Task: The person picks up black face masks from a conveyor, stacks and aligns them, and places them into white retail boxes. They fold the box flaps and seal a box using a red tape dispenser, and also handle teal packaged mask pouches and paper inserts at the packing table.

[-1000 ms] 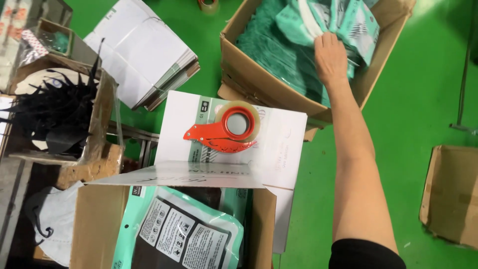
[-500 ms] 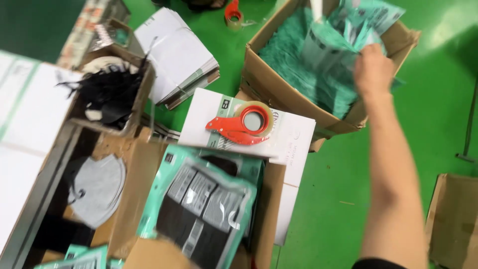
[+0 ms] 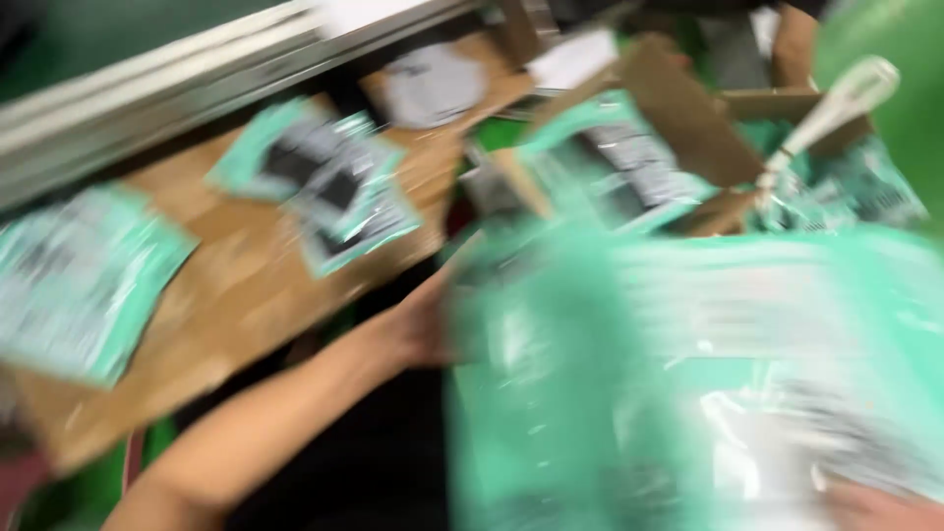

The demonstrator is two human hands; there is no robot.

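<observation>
The view is heavily blurred. A big bundle of green plastic packets (image 3: 688, 393) fills the lower right, close to the camera. My left hand (image 3: 423, 329) grips the bundle's left edge, its forearm coming up from the lower left. Only a sliver of my right hand (image 3: 870, 503) shows at the bottom right corner, pressed against the bundle's lower edge.
A cardboard surface (image 3: 246, 295) on the left carries loose green packets (image 3: 334, 192), with another green packet (image 3: 79, 280) at its left end. An open cardboard box (image 3: 688, 113) with a green packet inside sits at upper right. A metal rail (image 3: 197, 69) crosses the upper left. A white handle (image 3: 836, 98) sticks up at right.
The camera has swung away from the box on the green floor. My right hand, which was reaching into that box, now holds a bundle of green packets together with my left hand.
</observation>
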